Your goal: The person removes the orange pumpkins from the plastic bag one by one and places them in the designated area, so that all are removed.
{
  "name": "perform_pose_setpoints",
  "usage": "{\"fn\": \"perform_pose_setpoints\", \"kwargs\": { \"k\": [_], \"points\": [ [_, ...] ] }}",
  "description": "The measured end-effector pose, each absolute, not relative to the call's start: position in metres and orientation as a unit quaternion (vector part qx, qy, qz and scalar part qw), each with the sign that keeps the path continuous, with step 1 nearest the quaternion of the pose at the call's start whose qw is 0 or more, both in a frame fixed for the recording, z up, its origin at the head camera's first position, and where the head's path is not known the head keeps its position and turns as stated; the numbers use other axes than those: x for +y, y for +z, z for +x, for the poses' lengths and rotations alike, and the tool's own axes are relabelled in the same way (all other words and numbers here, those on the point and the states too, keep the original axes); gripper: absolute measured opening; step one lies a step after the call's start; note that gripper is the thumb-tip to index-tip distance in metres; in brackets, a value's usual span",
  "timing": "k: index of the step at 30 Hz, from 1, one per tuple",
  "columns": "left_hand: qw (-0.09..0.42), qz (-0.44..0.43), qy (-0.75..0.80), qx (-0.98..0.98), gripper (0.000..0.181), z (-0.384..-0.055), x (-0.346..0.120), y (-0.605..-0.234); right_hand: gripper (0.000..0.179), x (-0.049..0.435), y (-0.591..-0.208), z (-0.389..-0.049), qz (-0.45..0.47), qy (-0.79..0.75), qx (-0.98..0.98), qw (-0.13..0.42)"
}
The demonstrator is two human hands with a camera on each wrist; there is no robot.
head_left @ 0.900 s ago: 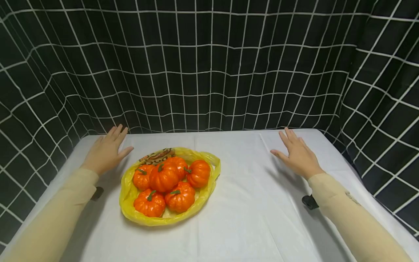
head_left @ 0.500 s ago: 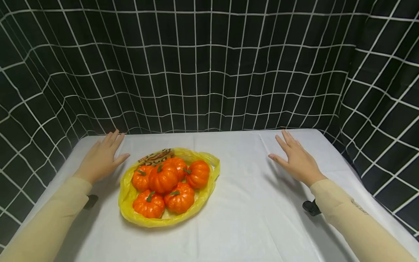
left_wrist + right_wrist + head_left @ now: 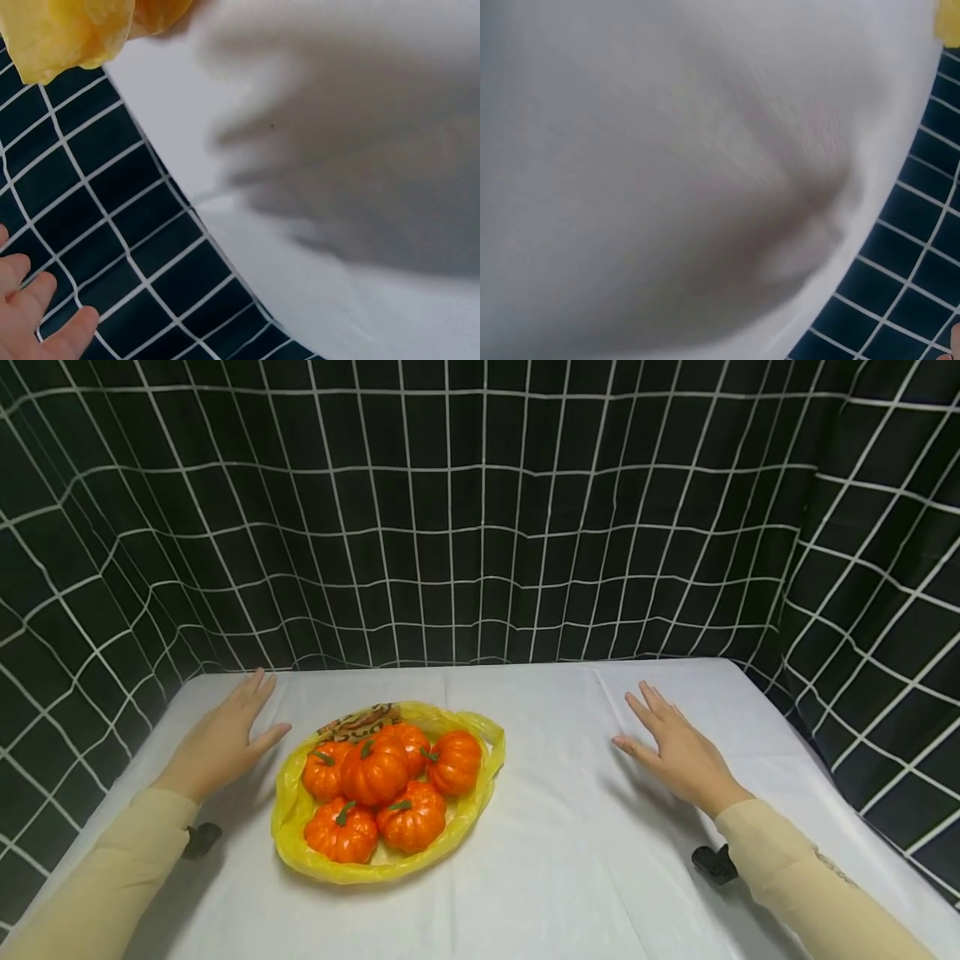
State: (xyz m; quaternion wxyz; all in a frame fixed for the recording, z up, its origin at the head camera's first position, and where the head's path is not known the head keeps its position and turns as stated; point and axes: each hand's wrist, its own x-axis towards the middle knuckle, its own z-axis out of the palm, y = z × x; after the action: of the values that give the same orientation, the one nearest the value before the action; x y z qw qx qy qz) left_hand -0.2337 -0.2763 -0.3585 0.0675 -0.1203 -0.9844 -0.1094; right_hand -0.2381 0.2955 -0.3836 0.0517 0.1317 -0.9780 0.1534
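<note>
Several orange toy pumpkins (image 3: 375, 770) with green stems lie in a yellow plastic bag (image 3: 360, 870), its rim rolled open, on the left half of the table. My left hand (image 3: 225, 735) hovers to the left of the bag, fingers extended and thumb spread toward it, holding nothing. Off to the right, my right hand (image 3: 682, 756) is held over the white cloth, fingers straight and thumb apart, also holding nothing. In the left wrist view, fingertips (image 3: 75, 334) show at the lower left, with the yellow bag (image 3: 67, 34) at the top.
A white cloth (image 3: 555, 827) covers the table. Black curtains with a white grid (image 3: 480, 527) hang behind it and along both sides. A dark wrist device sits under each sleeve, the right one (image 3: 716, 864) plainer to see.
Both hands have drawn back slightly toward the person, the left also moving a little to the left. The bag and pumpkins have stayed in place.
</note>
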Motion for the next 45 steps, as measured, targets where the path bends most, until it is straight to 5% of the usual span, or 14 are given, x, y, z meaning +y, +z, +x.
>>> {"fn": "perform_pose_setpoints", "kwargs": {
  "k": [24, 33, 45],
  "points": [
    [0.013, -0.079, -0.233, -0.969, 0.081, -0.219, -0.261, -0.368, 0.086, 0.275, -0.395, -0.209, 0.168, 0.173, -0.968, 0.072],
    [0.057, -0.056, -0.252, -0.964, 0.077, -0.211, -0.249, -0.366, 0.086, 0.261, -0.399, -0.205, 0.198, 0.171, -0.959, 0.107],
    [0.058, -0.004, -0.34, -0.938, 0.079, -0.206, -0.244, -0.373, 0.094, 0.24, -0.395, -0.201, 0.191, 0.227, -0.951, 0.084]
  ]
}}
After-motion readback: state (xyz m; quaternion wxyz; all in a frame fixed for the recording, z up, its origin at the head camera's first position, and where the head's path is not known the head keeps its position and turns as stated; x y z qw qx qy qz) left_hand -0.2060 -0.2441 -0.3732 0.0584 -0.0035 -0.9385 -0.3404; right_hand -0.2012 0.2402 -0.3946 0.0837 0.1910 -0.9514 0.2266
